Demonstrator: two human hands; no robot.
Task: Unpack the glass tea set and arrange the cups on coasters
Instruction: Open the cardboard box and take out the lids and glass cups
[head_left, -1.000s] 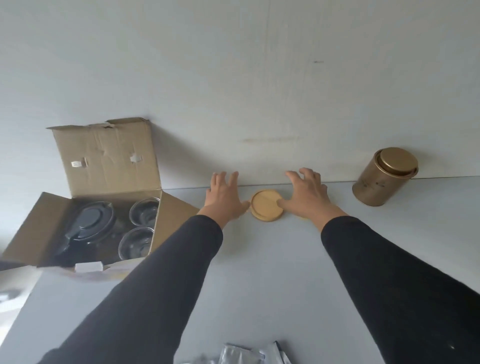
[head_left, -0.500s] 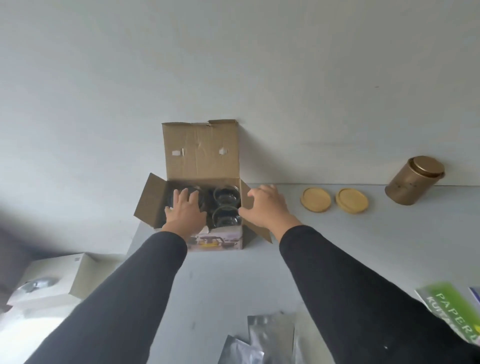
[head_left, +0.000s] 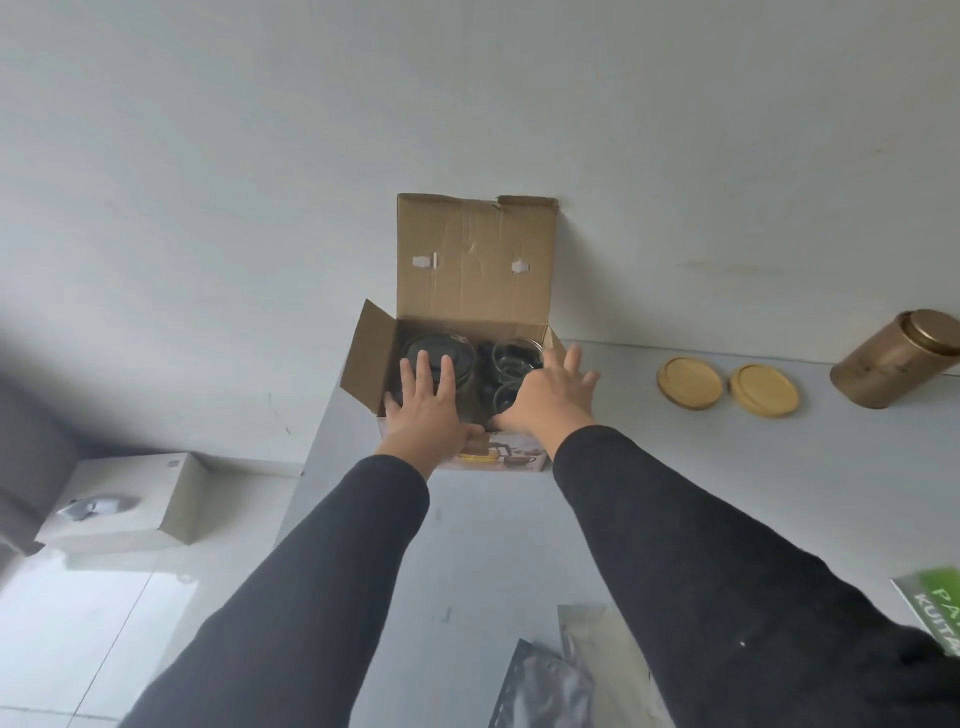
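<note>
Box (head_left: 472, 270) open: teapot (head_left: 439, 349), glass cups (head_left: 514, 353) inside | both grips spread, holding nothing

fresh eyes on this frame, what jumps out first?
The open cardboard box against the wall at the table's far edge, flap up, with a dark-lidded glass teapot and glass cups inside. The left hand and right hand reach over it, fingers spread. To its right lie two round wooden coasters, side by side, before a gold tin.
</note>
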